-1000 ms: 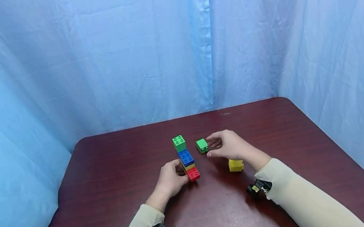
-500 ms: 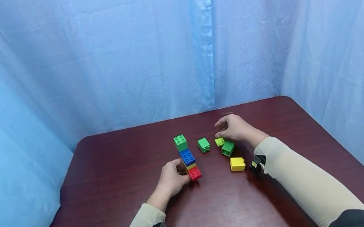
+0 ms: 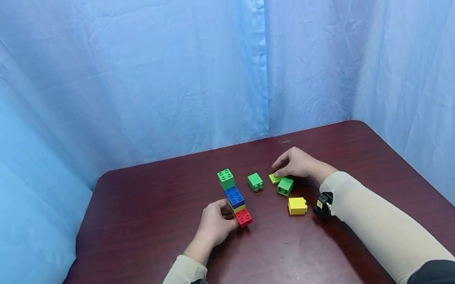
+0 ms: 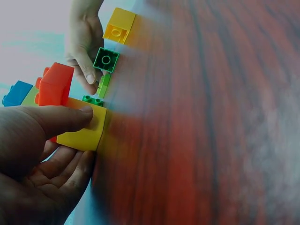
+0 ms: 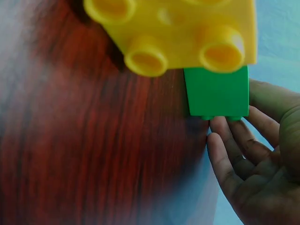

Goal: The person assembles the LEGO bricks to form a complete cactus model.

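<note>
My left hand (image 3: 215,223) grips a tower of toy building bricks (image 3: 234,195), which shows green, blue, yellow and red bricks in the head view. In the left wrist view its thumb presses on a yellow brick (image 4: 84,136) of the tower, with the other fingers curled underneath. Across from it, my right hand (image 3: 299,164) reaches down at a small lime-green brick (image 3: 273,179), thumb and fingertips right at it. In the right wrist view those fingers look relaxed and spread (image 5: 229,159), partly hidden behind a green brick (image 5: 218,91).
Close in front of the lime-green brick lies a darker green brick (image 3: 285,186) on its side. Another green brick (image 3: 255,182) lies between the tower and the right hand. Nearer, a yellow brick (image 3: 297,206) lies beside the right wrist camera (image 3: 323,205). Blue curtains (image 3: 178,69) surround the brown table (image 3: 138,203).
My right hand has moved right from the nearer green brick, uncovering the lime-green and darker green bricks, then lowered to the lime-green one. My left hand keeps its grip on the tower.
</note>
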